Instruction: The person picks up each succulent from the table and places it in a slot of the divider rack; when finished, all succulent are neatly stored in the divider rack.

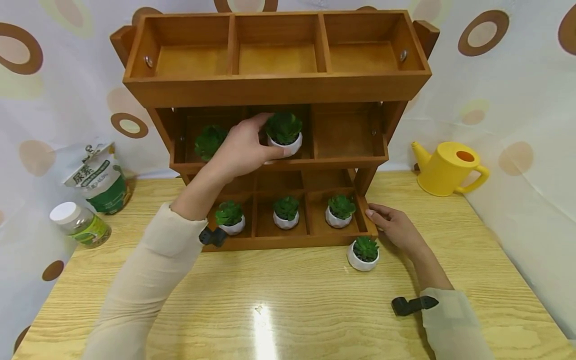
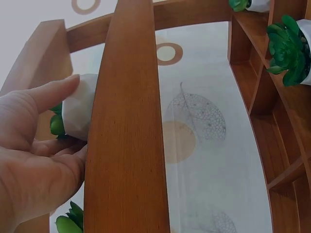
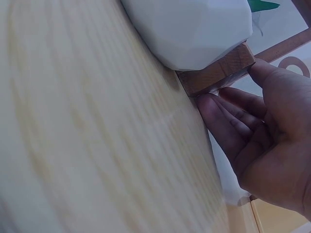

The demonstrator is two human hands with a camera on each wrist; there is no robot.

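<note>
In the head view my left hand (image 1: 245, 147) grips the white pot of a succulent (image 1: 284, 131), thumb at its front, in the middle tier's centre compartment. The left wrist view shows that pot (image 2: 80, 107) between thumb and fingers, partly hidden by a wooden upright (image 2: 126, 121). My right hand (image 1: 396, 227) holds the right end of the bottom tier of the wooden shelf (image 1: 288, 243), thumb on the top edge, fingers against the outer side. Just in front of that corner, another potted succulent (image 1: 363, 254) stands on the table. Behind my left wrist sits a succulent (image 1: 210, 142) in the middle tier's left compartment.
The bottom tier bears three potted succulents, left (image 1: 230, 218), centre (image 1: 286, 212) and right (image 1: 340, 211). A yellow watering can (image 1: 447, 170) stands at the right. At the left are a green-and-white pouch (image 1: 101, 182) and a white-capped jar (image 1: 81, 225). A patterned backdrop (image 1: 531, 100) hangs behind.
</note>
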